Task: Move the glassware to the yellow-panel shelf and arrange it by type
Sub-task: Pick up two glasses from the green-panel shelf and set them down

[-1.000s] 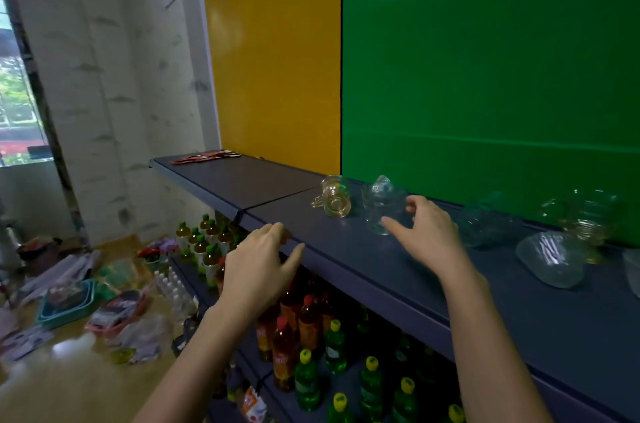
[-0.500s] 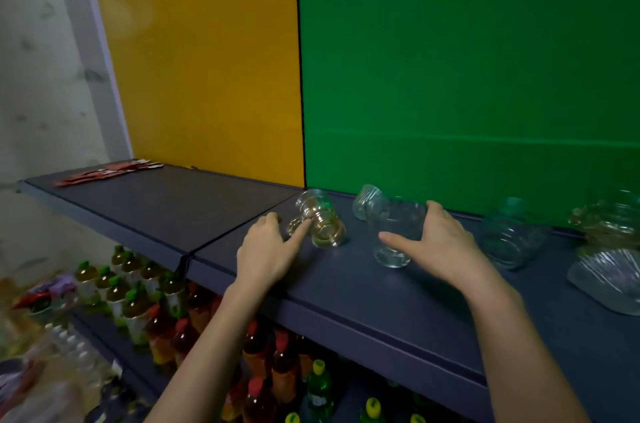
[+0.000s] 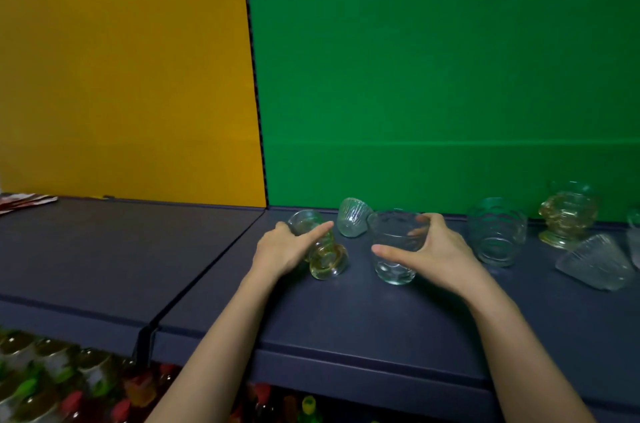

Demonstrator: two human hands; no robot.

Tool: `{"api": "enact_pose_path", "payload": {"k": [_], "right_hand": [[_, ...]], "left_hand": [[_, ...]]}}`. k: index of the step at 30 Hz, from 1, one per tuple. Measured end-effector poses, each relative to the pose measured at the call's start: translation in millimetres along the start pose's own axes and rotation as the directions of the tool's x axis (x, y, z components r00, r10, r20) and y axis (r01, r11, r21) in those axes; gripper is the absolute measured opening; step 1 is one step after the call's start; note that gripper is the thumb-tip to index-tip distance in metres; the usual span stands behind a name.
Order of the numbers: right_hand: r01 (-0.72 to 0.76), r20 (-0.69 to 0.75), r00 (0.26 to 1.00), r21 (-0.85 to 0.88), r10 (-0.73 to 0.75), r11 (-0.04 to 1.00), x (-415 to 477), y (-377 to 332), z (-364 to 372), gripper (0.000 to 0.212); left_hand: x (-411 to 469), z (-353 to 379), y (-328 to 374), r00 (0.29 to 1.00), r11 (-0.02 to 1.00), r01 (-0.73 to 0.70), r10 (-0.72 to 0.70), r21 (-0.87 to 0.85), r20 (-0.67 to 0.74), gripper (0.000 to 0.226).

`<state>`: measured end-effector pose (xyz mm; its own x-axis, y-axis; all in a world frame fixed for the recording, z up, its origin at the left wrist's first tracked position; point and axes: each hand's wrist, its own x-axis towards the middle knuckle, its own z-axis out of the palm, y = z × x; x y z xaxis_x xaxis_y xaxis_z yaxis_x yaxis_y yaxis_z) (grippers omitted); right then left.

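Left hand (image 3: 282, 251) closed its fingers on a toppled amber goblet (image 3: 320, 249); right hand (image 3: 427, 251) wrapped a clear tumbler (image 3: 394, 247) — both on the green-panel shelf (image 3: 346, 315). Advisable: grip firmly, lift clear — neighbouring ribbed cup (image 3: 351, 222) lay close.

two hands (image 3: 282, 251) (image 3: 431, 251), seven glass pieces (image 3: 394, 249) on the shelf (image 3: 346, 318).

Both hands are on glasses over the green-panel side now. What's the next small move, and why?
Probably close both grips and lift, then carry left. The left hand rests on the yellowish footed glass lying on its side; the right hand wraps the upright clear tumbler. Both sit before the green panel, while the shelf under the yellow panel holds no glassware.
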<state>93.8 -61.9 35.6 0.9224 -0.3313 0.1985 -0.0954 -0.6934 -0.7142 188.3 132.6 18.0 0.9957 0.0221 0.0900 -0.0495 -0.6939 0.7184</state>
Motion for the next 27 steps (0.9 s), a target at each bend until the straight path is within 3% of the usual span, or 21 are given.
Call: {"api": "enact_pose_path", "payload": {"k": [3,7,9,12,15,20,24,27], "right_hand": [[-0.014,-0.039,0.999,0.02,0.015,1.0,-2.1,-4.2,3.4,0.098],[-0.042,-0.072,0.996,0.03,0.044,0.999,-6.6,-8.3,4.1,0.092],[-0.047,-0.093,0.994,0.032,0.05,0.998,-10.0,-9.1,4.3,0.09],[-0.048,-0.117,0.992,0.05,0.054,0.998,-15.3,-9.3,5.7,0.088],[-0.048,-0.136,0.989,0.074,0.058,0.996,-20.9,-9.3,7.3,0.089],[-0.035,-0.16,0.986,0.106,0.052,0.994,-31.8,-7.5,5.5,0.088],[-0.013,-0.198,0.979,0.115,0.036,0.993,-39.6,-3.1,3.0,0.087],[-0.002,-0.221,0.975,0.101,0.025,0.995,-45.1,0.7,1.3,0.087]], "left_hand": [[5.3,-0.3,2.4,0.997,0.995,-0.006,0.014,-0.1,0.075,0.095],[6.4,0.3,2.6,0.985,0.957,-0.017,0.066,-0.291,0.161,0.06],[4.5,-1.0,2.9,0.976,0.93,-0.009,0.088,-0.367,0.2,0.054],[0.0,-2.8,4.5,0.961,0.882,0.0,0.13,-0.471,0.243,0.052],[-3.2,-2.1,5.7,0.957,0.838,-0.03,0.181,-0.545,0.226,0.064],[-17.6,-4.7,9.8,0.937,0.847,-0.299,0.348,-0.44,0.032,0.077],[-39.3,-7.6,4.8,0.819,0.744,-0.559,0.564,-0.366,-0.105,0.073],[-50.0,-12.0,-5.4,0.743,0.667,-0.652,0.656,-0.359,-0.132,0.077]]}}
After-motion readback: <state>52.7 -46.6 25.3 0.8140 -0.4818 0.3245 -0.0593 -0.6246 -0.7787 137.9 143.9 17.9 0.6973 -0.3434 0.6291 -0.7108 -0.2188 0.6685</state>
